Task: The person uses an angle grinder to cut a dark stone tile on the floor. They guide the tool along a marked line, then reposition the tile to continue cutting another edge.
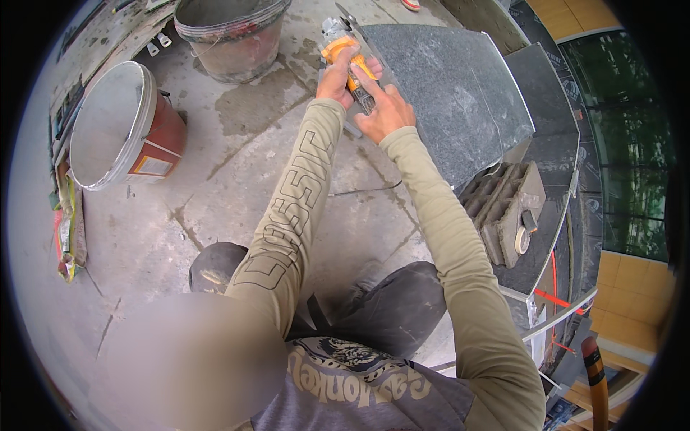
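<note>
An angle grinder (358, 70) with a yellow-orange and dark body and a metal head is between my two hands, its disc end pointing away from me. My left hand (335, 80) grips it near the head. Toward the rear of the body, my right hand (388, 113) is closed around it, with a finger laid along the casing. The grinder is over the left edge of a large dark grey stone slab (453, 93). A thin pale line crosses the slab's right part. Whether the disc touches the slab is hard to make out.
A red and white bucket (159, 136) stands at left, and a larger dirty tub (237, 43) behind it. Concrete blocks (503, 208) sit right of the slab, with a tape roll (522, 239) against them. Bags (68, 230) lie far left; an orange cord (557, 298) runs at right.
</note>
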A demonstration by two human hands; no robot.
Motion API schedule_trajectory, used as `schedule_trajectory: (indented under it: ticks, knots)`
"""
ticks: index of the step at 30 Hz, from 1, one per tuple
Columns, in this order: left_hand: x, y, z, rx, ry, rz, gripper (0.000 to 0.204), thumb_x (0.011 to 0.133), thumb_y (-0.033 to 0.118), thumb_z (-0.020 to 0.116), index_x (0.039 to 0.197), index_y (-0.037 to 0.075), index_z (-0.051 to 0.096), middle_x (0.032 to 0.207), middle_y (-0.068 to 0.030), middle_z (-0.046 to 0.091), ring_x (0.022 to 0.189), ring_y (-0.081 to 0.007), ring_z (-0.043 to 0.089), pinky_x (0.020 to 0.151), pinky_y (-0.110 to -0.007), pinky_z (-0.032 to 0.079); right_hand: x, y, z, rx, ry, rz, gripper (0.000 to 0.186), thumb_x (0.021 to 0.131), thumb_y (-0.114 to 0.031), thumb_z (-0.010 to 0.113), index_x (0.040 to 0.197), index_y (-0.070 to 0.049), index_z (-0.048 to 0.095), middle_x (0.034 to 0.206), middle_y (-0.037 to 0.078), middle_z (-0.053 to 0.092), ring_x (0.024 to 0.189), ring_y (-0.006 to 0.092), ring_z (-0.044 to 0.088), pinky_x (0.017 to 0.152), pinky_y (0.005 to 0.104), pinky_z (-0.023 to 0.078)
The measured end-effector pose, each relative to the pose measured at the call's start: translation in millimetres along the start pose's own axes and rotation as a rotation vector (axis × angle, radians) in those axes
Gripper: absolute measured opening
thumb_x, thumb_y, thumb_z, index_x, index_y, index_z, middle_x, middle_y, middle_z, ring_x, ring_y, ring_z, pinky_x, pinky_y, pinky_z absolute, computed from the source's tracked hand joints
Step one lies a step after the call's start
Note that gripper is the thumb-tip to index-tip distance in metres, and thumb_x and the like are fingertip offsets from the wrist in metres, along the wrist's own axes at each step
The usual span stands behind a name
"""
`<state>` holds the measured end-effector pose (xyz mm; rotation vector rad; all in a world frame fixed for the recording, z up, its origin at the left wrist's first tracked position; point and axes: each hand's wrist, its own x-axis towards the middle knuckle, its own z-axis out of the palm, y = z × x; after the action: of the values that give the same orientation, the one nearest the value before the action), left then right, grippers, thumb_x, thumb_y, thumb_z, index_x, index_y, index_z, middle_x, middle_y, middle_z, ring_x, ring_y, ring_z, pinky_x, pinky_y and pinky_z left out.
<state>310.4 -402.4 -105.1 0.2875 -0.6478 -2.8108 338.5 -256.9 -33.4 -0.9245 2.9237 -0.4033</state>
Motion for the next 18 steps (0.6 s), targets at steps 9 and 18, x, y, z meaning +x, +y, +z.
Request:
schedule_trajectory:
  ticks: [9, 18]
  knots:
    - [-3.8, -3.8, -1.6, 0.03, -0.023, -0.002, 0.064, 0.101, 0.037, 0.069, 0.143, -0.003, 0.042, 0.12, -0.0273, 0.068, 0.107, -0.0366, 0.074, 0.095, -0.048, 0.065, -6.9, 0.8, -3.4, -0.017, 0.027, -0.022, 0.094, 0.076, -0.022, 0.073, 0.158, -0.054, 0.042, 0.104, 0.016, 0.063, 0.095, 0.0395, 0.07, 0.089, 0.0504, 0.058]
    - [0.8, -1.2, 1.5, 0.02, 0.003, 0.015, 0.058, 0.101, 0.035, 0.069, 0.14, -0.001, 0.046, 0.109, -0.0253, 0.071, 0.093, -0.0356, 0.076, 0.084, -0.047, 0.066, 2.3, -2.9, -8.8, -0.03, -0.045, 0.015, 0.096, 0.078, -0.022, 0.075, 0.159, -0.057, 0.037, 0.116, 0.019, 0.063, 0.104, 0.0411, 0.071, 0.095, 0.0512, 0.058]
